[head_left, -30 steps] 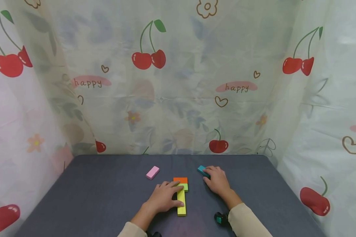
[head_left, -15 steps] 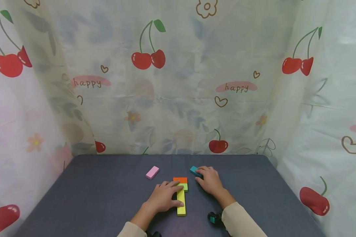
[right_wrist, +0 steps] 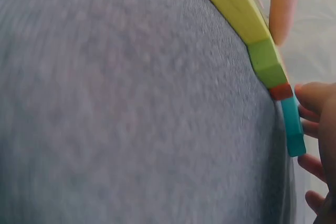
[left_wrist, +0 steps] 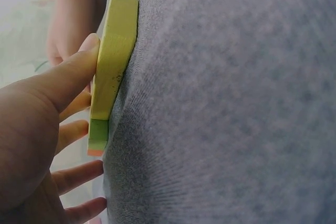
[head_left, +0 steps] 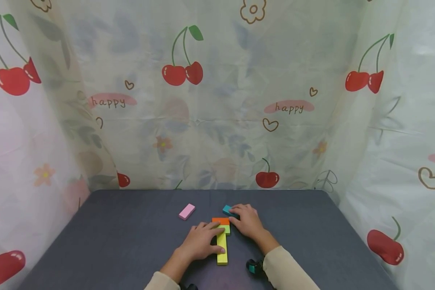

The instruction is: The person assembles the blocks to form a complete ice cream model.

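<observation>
Orange [head_left: 220, 221], light green [head_left: 227, 229] and long yellow [head_left: 222, 257] blocks lie joined in a line on the dark table. My left hand [head_left: 201, 241] spreads over this row from the left, its thumb on the yellow block and its fingers over the green and orange ones. Behind the orange block, a little to the right, lies a blue block [head_left: 227, 209], partly hidden under my right hand [head_left: 248, 221]. The right fingers and thumb hold the blue block around its sides. In the right wrist view, the blue block [right_wrist: 292, 124] appears just beyond the orange end.
A pink block [head_left: 187, 211] lies apart on the left, behind the left hand. The dark table [head_left: 130, 241] ends at a patterned curtain [head_left: 217, 153], with more cloth hanging at both sides. A black wrist device [head_left: 254, 266] sits by the right sleeve.
My right hand has slid the blue block leftward across the table, closer to the orange block. The left hand and the joined blocks have stayed put.
</observation>
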A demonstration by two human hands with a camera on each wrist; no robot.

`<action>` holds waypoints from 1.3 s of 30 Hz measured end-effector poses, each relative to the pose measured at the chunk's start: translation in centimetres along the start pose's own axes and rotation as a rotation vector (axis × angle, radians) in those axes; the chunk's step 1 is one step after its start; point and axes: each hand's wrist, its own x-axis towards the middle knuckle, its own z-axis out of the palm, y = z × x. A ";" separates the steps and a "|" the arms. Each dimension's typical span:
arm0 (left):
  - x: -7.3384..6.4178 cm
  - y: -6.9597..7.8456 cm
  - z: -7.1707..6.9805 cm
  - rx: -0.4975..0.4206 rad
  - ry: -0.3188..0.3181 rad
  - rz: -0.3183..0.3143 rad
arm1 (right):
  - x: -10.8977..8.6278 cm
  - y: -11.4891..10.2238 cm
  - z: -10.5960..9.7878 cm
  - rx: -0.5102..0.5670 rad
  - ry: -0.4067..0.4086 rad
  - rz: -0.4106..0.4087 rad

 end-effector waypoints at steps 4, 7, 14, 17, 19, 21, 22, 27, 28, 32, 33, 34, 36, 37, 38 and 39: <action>0.0 0.1 -0.1 -0.006 -0.002 0.000 | 0.2 -0.6 0.1 0.022 0.001 -0.026; 0.0 0.1 -0.1 -0.007 -0.004 -0.002 | 0.3 -0.9 0.2 0.041 -0.013 -0.037; 0.1 -0.2 0.1 -0.013 -0.006 0.001 | 0.5 -1.3 0.5 0.071 -0.061 -0.052; 0.1 -0.3 0.1 -0.015 0.000 0.002 | 0.6 -1.4 0.6 0.071 -0.075 -0.063; 0.2 -0.3 0.1 -0.011 0.002 0.004 | 0.6 -1.4 0.7 0.068 -0.077 -0.072; 0.2 -0.2 0.1 -0.009 0.007 0.007 | 0.6 -1.4 0.8 0.072 -0.079 -0.081; 0.1 -0.2 0.1 -0.007 0.009 0.008 | 0.6 -1.4 0.8 0.075 -0.081 -0.086; 0.0 0.0 -0.1 -0.007 0.007 0.004 | 0.6 -1.7 0.8 0.105 -0.091 -0.112; 0.0 0.0 -0.2 -0.008 0.005 0.003 | 0.6 -1.7 0.8 0.106 -0.094 -0.115; -0.1 0.0 -0.2 -0.013 0.004 0.003 | 0.6 -1.9 0.7 0.095 -0.102 -0.118; -0.1 0.0 -0.2 -0.015 0.005 0.002 | 0.6 -2.0 0.6 0.089 -0.102 -0.119; -0.2 0.0 -0.1 -0.016 0.005 0.002 | 0.6 -2.0 0.6 0.083 -0.101 -0.119; -0.2 0.0 -0.1 -0.015 0.008 0.004 | 0.5 -2.0 0.6 0.060 -0.093 -0.128; -0.2 0.0 -0.1 -0.015 0.010 0.005 | 0.5 -2.0 0.6 0.050 -0.087 -0.132; -0.2 0.0 -0.1 -0.015 0.013 0.007 | 0.5 -2.0 0.6 0.043 -0.078 -0.138; -0.1 0.0 -0.1 -0.014 0.015 0.008 | 0.5 -2.0 0.7 0.029 -0.066 -0.146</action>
